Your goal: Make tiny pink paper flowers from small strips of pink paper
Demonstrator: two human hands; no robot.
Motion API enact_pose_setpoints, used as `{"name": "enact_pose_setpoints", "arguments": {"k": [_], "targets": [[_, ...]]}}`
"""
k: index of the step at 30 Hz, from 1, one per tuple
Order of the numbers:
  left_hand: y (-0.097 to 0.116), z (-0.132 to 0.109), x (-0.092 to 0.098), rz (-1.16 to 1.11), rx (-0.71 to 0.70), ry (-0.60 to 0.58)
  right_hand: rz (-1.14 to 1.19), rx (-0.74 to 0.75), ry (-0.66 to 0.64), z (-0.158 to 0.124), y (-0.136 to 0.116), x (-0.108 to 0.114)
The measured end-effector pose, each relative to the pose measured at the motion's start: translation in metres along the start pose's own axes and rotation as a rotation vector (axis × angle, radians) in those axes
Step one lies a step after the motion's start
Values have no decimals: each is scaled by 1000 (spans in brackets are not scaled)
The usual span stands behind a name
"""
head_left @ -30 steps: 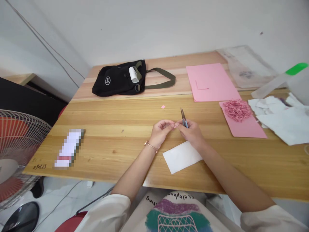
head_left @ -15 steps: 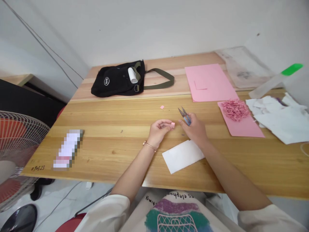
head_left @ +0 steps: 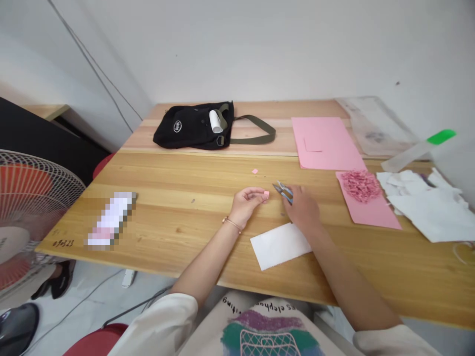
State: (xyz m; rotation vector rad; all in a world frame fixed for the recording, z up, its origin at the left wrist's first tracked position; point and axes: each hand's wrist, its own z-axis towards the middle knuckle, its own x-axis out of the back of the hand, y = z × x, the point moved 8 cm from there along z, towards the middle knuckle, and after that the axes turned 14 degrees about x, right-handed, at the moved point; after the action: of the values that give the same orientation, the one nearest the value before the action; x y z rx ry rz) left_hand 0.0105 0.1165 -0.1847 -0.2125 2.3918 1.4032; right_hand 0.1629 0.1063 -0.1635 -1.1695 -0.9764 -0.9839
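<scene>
Between the thumb and fingers of my left hand (head_left: 245,203) is a small square of pink paper (head_left: 266,195). My right hand (head_left: 303,208) is closed around a pair of thread snips (head_left: 283,191) with blue handles. Their blades stand apart and point left toward the pink square, without touching it. On the table just beyond lies another tiny pink paper piece (head_left: 255,171). A white sheet of paper (head_left: 279,246) rests below my hands, its right end partly covered by my right wrist.
Pink sheets (head_left: 330,148) lie at the back right. Nearer is a heap of pink shreds (head_left: 361,186) on pink paper, beside white crumpled paper (head_left: 430,202) and a green-capped clear tube (head_left: 419,151). A black bag (head_left: 189,131) lies behind; a blurred phone (head_left: 113,217) is left.
The view has tilted and shifted a little. The snips have turned, so their blades now point more toward the left hand. My left hand still pinches the pink square.
</scene>
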Motion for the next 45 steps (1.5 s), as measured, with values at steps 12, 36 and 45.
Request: {"name": "enact_pose_setpoints", "arguments": {"k": [12,36,45], "targets": [[1,2,3,-132,31,1,496,-48,151,6,-15,19],[-2,5,3,-22,-17,5,1274,-202,59,9,-31,-20],[0,3,0,2,-19,-8,1206,-116,104,12,-29,-17]]}}
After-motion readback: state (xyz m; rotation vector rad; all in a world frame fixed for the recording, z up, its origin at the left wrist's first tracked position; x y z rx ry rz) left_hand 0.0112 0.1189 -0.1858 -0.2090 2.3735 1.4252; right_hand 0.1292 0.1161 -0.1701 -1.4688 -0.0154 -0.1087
